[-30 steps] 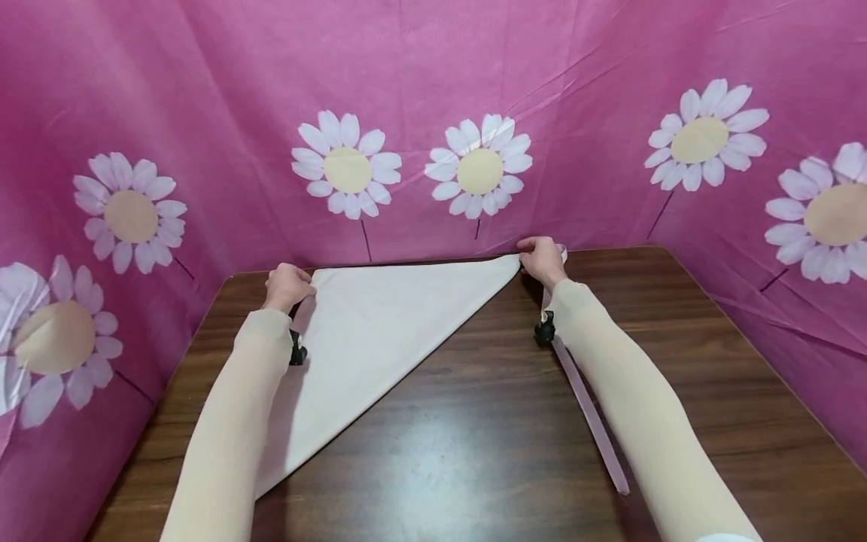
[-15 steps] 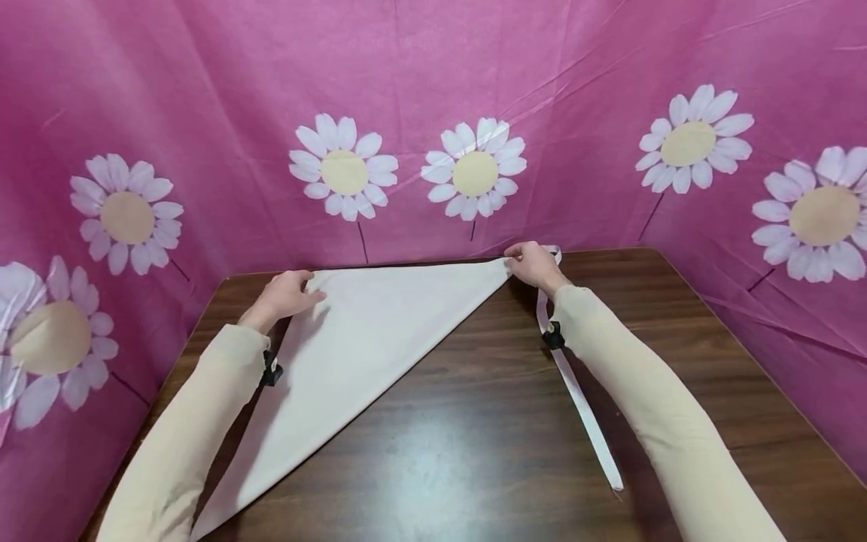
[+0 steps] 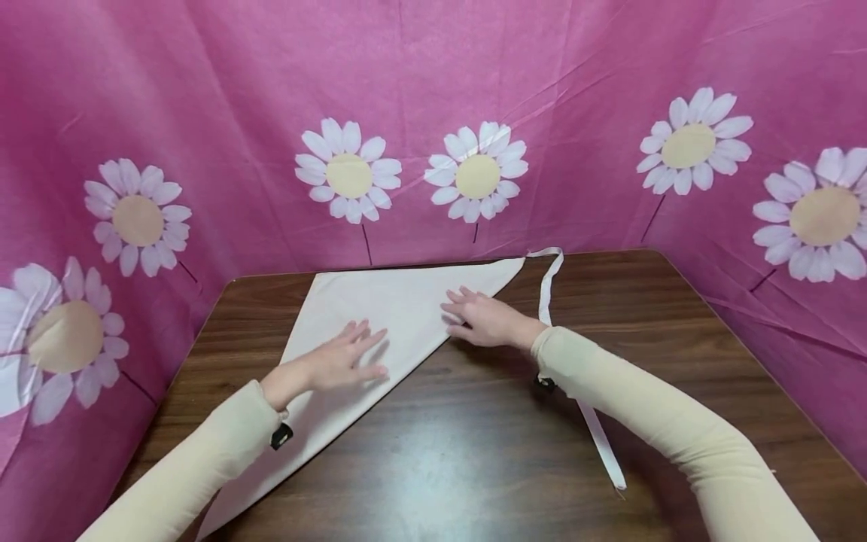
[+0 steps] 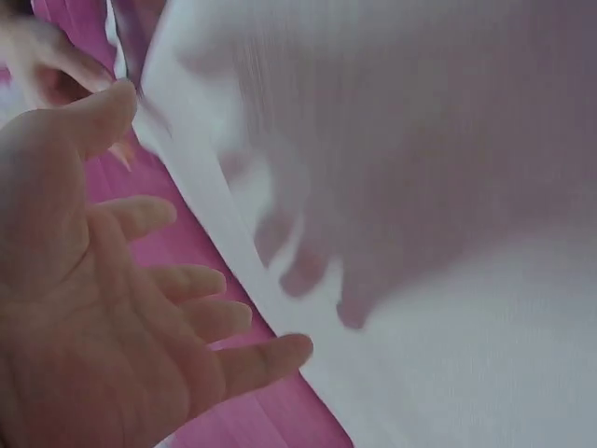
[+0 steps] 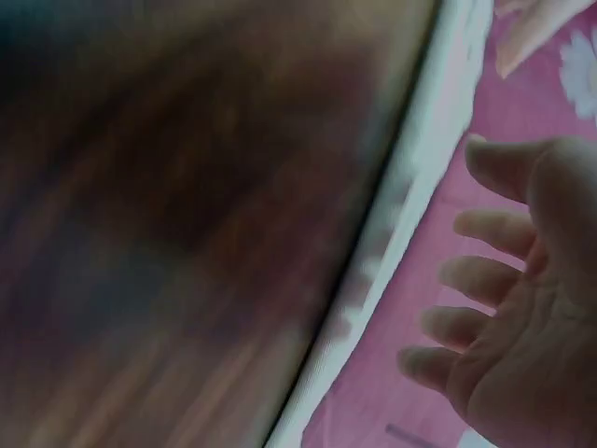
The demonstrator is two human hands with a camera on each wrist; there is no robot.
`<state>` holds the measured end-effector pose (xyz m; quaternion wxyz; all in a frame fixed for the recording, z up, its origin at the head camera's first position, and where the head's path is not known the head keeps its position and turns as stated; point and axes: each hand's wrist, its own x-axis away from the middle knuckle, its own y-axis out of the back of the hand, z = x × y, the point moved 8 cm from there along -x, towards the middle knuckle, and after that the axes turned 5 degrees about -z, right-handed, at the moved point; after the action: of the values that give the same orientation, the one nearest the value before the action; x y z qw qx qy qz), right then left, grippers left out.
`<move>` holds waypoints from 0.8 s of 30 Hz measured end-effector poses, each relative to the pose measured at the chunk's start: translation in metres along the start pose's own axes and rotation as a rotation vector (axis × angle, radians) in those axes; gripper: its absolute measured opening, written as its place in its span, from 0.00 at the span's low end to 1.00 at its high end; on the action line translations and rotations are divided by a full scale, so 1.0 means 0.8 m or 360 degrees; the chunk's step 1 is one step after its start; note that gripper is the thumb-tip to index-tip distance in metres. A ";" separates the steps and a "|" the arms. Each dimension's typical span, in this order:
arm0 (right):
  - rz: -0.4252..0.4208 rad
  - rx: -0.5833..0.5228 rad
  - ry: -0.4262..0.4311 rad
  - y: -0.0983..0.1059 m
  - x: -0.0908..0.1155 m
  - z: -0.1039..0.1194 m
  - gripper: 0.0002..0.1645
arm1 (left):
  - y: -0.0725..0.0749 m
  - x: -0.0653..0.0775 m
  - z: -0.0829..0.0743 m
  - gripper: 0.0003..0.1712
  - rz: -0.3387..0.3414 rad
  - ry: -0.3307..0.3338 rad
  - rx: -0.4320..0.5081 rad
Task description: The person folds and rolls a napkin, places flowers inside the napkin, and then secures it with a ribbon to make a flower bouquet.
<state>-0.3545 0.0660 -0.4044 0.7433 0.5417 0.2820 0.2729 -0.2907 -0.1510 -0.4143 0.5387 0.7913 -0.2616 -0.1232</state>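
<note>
A white cloth (image 3: 393, 297), folded into a triangle, lies flat along the table's far left side. From its far right corner runs a narrow white strap (image 3: 549, 286), which bends toward the near side and passes under the right forearm. My left hand (image 3: 333, 366) is over the middle of the cloth with fingers spread, and its shadow falls on the fabric in the left wrist view. Over the slanting folded edge, my right hand (image 3: 489, 319) stretches its fingers toward the left. Nothing is held in either hand.
The brown wood-grain table (image 3: 433, 467) reaches out to the right and toward the near side. A pink curtain (image 3: 413, 68) printed with white daisies hangs close behind and along both sides.
Both hands have left the cloth's far corners and come inward and nearer, over the fabric. The right hand has let go of the far right corner; the strap now lies loose there.
</note>
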 end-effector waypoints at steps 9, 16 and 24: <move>0.0432 0.0018 -0.0169 -0.055 -0.007 0.009 0.40 | -0.044 0.009 -0.018 0.36 0.0176 0.0044 -0.0134; 0.0539 0.0070 -0.0237 -0.062 -0.007 0.005 0.41 | -0.050 0.003 -0.017 0.34 0.0197 0.0104 -0.0144; 0.0554 0.0061 -0.0246 -0.061 -0.014 0.013 0.42 | -0.052 0.000 -0.019 0.32 0.0174 0.0142 -0.0186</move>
<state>-0.3504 0.0384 -0.4473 0.6938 0.6158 0.1314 0.3495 -0.2717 -0.1272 -0.4467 0.6009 0.7478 -0.2726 -0.0731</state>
